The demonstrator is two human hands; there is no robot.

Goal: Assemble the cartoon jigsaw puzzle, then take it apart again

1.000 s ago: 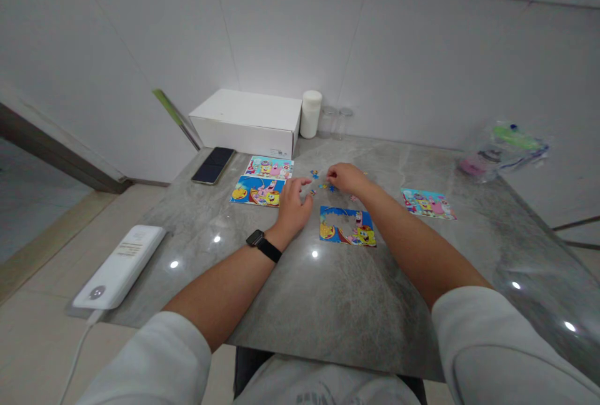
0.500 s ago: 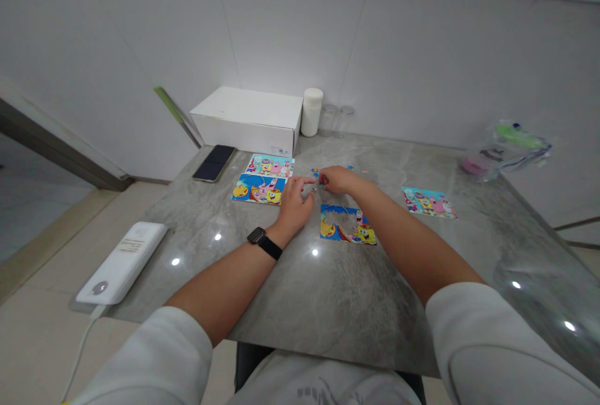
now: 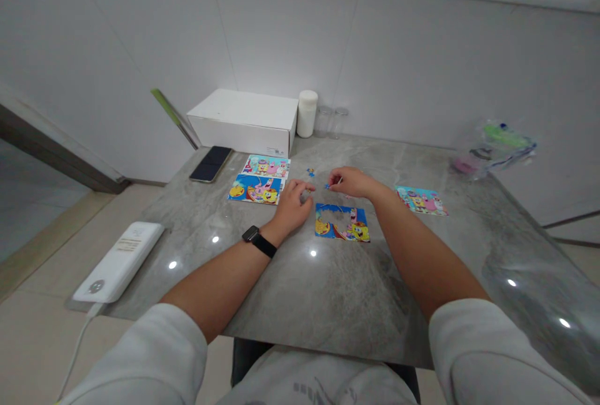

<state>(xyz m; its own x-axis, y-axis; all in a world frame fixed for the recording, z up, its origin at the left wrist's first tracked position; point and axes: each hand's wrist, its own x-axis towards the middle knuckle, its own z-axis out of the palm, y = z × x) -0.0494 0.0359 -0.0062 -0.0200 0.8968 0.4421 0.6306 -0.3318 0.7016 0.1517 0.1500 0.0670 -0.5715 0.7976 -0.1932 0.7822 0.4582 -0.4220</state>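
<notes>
A partly assembled jigsaw puzzle [image 3: 358, 231] with cartoon figures lies flat in front of me, grey tabletop showing through a gap in its middle and top. Just beyond it, my right hand [image 3: 350, 182] pinches a small blue puzzle piece [image 3: 327, 187] between thumb and fingertips, close to the table surface. My left hand [image 3: 294, 206] rests left of the puzzle with bent fingers apart and nothing visible in them. Loose puzzle pieces [image 3: 310, 172] lie beyond my hands. Beside my left hand is a blue cartoon picture card [image 3: 255, 189], partly covered by the fingers.
Another cartoon card [image 3: 267, 165] lies behind the blue one, and a similar puzzle picture [image 3: 422, 200] is at right. A phone [image 3: 210, 164], white box [image 3: 244, 120], white bottle [image 3: 307, 114], glass jars [image 3: 339, 124], plastic bag [image 3: 494, 150] and white power bank [image 3: 119, 261] surround the work area.
My right hand has drawn away from my left hand, to the right, with a blue piece at its fingertips. My left index finger has curled in. The view has shifted slightly.
</notes>
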